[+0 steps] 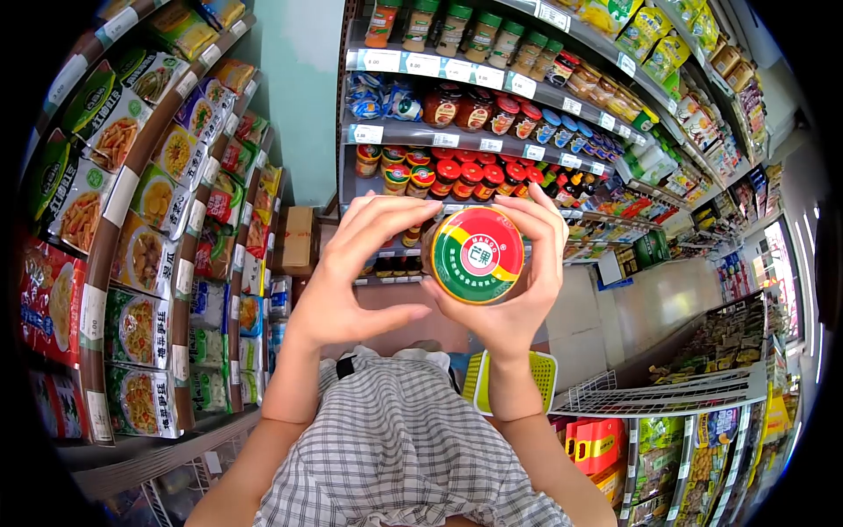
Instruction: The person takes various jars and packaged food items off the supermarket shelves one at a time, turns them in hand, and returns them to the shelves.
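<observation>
My right hand [531, 294] grips a jar from its right side, thumb below and fingers curled over the top. The jar's lid [479, 255] faces me, with red, green and yellow parts around a white centre, and carries the word MANGO and Chinese characters. Most of the jar's body is hidden behind the lid. To the left of the jar, my left hand [347, 272] is open in a curve, thumb well apart from the fingers. Its fingertips come close to the jar's upper left side; whether they touch it I cannot tell.
Ahead stands a shelf [413, 134] of jars and bottles, including similar red-and-green-lidded jars [397, 176]. Bagged foods [140, 329] fill the left shelves. A cardboard box [299, 239] is on the floor. Below my right forearm is a yellow-green basket [543, 373]; a wire rack [667, 400] stands right.
</observation>
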{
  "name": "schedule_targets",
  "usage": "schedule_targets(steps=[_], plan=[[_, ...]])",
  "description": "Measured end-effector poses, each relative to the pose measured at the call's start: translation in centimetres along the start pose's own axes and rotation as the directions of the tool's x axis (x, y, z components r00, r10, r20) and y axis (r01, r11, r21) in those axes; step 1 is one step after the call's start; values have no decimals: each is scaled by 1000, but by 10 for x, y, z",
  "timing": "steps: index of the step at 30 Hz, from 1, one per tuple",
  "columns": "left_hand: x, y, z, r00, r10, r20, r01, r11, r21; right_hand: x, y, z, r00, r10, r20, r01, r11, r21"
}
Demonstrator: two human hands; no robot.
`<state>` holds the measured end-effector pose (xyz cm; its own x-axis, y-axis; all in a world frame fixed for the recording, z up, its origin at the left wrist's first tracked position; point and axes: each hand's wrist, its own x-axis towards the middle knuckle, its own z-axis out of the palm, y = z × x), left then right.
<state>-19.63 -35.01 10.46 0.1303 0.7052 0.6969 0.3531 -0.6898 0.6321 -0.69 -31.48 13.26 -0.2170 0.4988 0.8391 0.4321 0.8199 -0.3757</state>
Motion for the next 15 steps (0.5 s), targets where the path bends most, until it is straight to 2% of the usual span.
schedule_targets(steps=[2, 3, 7, 11, 15], plan=[[1, 4, 9, 999, 9, -33, -2, 976, 218, -4, 1, 4, 997, 21, -71, -23, 999, -24], [1, 3, 17, 995, 30, -98, -8, 975, 222, -4, -1, 3, 998, 15, -66, -19, 997, -69], [0, 11, 44, 962, 55, -268, 29, 954, 298, -12, -4, 8, 997, 13, -79, -15, 1000, -22], [-1, 20, 46, 935, 58, -351, 63, 944, 324, -18, -12, 10, 998, 19, -68, -21, 999, -33], [-5, 17, 46, 924, 75, -374, 34, 960, 277, -18, -13, 8, 999, -9, -38, 8, 1000, -9]])
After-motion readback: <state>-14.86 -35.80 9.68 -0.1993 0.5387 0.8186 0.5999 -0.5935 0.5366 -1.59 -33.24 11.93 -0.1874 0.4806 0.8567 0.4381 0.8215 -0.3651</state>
